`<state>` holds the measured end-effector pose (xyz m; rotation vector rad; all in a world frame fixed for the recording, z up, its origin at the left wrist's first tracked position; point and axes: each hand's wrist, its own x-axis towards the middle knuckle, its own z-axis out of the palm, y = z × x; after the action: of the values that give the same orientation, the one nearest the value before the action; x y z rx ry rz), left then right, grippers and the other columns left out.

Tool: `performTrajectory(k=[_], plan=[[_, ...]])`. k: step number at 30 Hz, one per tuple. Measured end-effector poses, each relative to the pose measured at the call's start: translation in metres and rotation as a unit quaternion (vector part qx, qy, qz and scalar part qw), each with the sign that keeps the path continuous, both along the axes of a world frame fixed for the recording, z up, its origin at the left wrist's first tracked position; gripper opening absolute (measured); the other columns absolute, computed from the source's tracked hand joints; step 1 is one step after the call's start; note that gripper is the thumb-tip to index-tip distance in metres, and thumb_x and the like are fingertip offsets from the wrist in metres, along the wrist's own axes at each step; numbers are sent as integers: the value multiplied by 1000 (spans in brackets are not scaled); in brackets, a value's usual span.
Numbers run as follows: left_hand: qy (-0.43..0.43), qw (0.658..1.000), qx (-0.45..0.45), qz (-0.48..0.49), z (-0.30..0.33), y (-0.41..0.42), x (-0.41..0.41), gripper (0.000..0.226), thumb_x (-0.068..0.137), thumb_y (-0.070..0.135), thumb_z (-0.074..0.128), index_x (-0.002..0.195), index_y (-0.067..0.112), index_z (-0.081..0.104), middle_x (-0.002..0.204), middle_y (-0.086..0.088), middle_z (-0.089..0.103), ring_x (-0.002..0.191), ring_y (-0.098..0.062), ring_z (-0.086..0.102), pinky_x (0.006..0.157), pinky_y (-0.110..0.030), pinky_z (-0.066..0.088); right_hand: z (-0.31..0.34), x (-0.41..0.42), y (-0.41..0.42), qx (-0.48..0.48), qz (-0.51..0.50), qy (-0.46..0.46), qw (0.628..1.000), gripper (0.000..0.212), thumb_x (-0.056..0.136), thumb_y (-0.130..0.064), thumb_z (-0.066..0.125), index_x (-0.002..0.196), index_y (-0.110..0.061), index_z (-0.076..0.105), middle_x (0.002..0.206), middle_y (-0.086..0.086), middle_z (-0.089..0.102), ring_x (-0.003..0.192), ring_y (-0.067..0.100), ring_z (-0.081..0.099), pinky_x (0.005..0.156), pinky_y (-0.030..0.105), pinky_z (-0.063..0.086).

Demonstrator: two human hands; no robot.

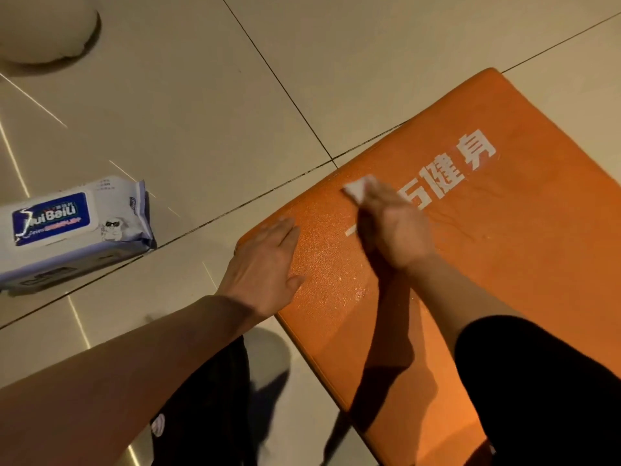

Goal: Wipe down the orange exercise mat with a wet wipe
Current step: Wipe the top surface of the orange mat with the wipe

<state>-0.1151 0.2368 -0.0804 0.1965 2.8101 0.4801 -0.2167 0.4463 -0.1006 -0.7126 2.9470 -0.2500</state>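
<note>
Right hand (400, 230) presses the wet wipe (358, 190) flat on the orange mat (504, 264), fingers straight, beside its white lettering. Left hand (265, 264) lies open on mat's corner. Lift it & mat may slide.

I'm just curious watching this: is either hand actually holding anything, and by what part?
The right hand presses a white wet wipe flat on the orange mat; only its far corner shows. The left hand rests open on the mat.
</note>
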Motion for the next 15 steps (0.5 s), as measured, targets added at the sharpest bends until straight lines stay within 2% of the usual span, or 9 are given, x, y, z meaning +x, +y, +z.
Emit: performTrajectory(k=[2,4,6,7,9,10,12,14,15], plan=[[-5,1000,2,-3,1,-2,5,79,93,43,57,153,13,15,162,-5,8,148,-18,9,112,-21,-6,7,-8,4,5,-107,-1,994,55,88,6,48,142,-9,47,157,7,29,145,24,27,112,31,30],[-11,1000,2,4,2,-4,11,80,92,42,58,153,14,16,161,-6,9,148,-19,10,112,-22,-5,12,9,-12,-16,-143,-37,989,63,88,3,47,149,-11,35,161,7,17,148,24,17,117,37,26],[-14,1000,-3,21,4,-6,17,81,92,43,59,154,14,15,161,-6,11,147,-20,13,113,-23,-1,10,42,-35,-49,-117,-73,989,74,87,3,47,154,-14,20,162,4,6,149,24,8,118,38,24],[-15,999,-9,33,5,-7,19,82,91,44,59,154,14,15,161,-5,12,147,-20,14,115,-24,2,8,60,-46,-60,-78,-85,992,78,86,5,48,154,-13,17,162,5,4,149,23,4,118,36,19],[-22,998,-21,60,8,-9,22,85,90,46,60,154,14,15,161,-5,14,146,-20,16,117,-28,6,8,88,-55,-67,19,-103,992,79,83,8,52,153,-8,19,160,8,8,149,23,4,118,33,8],[-24,997,-23,74,9,-10,23,86,90,47,61,154,14,15,160,-5,15,145,-20,17,118,-29,8,8,90,-51,-62,59,-101,991,78,83,8,52,152,-8,21,160,7,8,149,23,5,118,33,8],[-33,995,-28,90,11,-14,27,86,89,46,61,154,14,15,160,-4,15,145,-20,17,118,-30,8,9,80,-35,-33,80,-87,992,73,87,5,44,153,-14,20,160,1,4,149,20,7,117,35,17],[-37,995,-33,92,10,-18,34,85,90,45,61,154,13,15,161,-5,13,146,-20,16,118,-29,4,11,70,-26,-27,3,-72,997,72,88,6,40,153,-17,21,161,-2,5,148,21,12,115,38,29],[-37,995,-34,91,10,-20,38,84,90,44,60,154,12,16,161,-6,13,146,-20,15,118,-29,3,11,68,-30,-39,-54,-73,995,73,88,9,42,153,-16,21,162,-1,6,149,21,12,116,38,27]])
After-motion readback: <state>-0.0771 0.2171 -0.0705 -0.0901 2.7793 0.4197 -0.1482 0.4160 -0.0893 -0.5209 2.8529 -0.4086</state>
